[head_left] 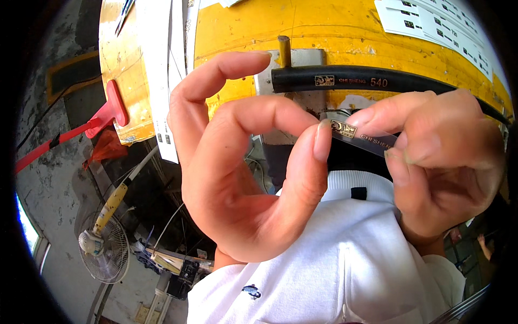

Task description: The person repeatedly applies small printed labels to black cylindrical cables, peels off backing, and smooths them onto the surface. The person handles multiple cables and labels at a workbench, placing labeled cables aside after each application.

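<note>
Clear strip with gold markings (372,141), held up between two hands on the person's side of the black tube (407,81), and apart from it! Left hand (232,178) pinches one end between thumb and forefinger, another finger arched free; right hand (448,146) nips the opposite end, so each grip has hold of the same little film. Now out to the tube: a gold emblem (325,80) and lettering already sit near its cut end, so by my reckoning that marking is done. The strip, though, rests on nothing yet; laying it down looks undone. Whether it belongs on this tube, I can't tell from here. Against the tube's far side, by the cut end, stands a short peg (284,51); below that end, a metal plate (310,58) on the yellow counter (232,40). Beyond the tube, off right, printed white sheets (426,24)!
</note>
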The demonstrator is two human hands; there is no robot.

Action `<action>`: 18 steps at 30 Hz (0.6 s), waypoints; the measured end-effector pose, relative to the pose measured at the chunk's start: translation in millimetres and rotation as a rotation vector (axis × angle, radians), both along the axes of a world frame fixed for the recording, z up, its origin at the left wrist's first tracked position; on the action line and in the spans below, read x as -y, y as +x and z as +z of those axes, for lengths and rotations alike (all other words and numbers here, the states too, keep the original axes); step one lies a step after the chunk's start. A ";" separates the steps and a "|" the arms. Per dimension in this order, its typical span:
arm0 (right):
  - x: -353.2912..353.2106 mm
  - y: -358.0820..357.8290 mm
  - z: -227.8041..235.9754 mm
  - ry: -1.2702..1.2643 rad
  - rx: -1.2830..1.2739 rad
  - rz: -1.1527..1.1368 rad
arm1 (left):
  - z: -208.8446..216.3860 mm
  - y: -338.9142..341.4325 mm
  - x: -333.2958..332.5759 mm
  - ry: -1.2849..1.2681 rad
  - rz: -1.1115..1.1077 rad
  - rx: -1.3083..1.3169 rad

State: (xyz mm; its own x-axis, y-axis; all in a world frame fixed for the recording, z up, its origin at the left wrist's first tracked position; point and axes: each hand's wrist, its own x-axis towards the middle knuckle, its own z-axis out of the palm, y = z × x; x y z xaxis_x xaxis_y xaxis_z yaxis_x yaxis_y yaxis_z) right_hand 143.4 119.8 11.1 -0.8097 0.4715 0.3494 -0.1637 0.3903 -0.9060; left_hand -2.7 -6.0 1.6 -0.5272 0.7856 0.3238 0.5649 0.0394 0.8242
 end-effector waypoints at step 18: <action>7.8 -4.4 -13.2 0.264 0.315 -0.320 | -21.2 7.8 -17.2 -0.037 0.116 -0.278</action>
State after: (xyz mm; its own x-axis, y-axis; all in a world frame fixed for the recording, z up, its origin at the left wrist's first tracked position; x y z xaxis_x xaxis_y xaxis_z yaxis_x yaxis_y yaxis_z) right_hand 139.0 112.1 -2.1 -0.7242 0.6416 0.2526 0.2661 0.5980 -0.7560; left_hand 5.2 11.2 -19.6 -0.5095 0.7389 0.4409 0.7587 0.1440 0.6353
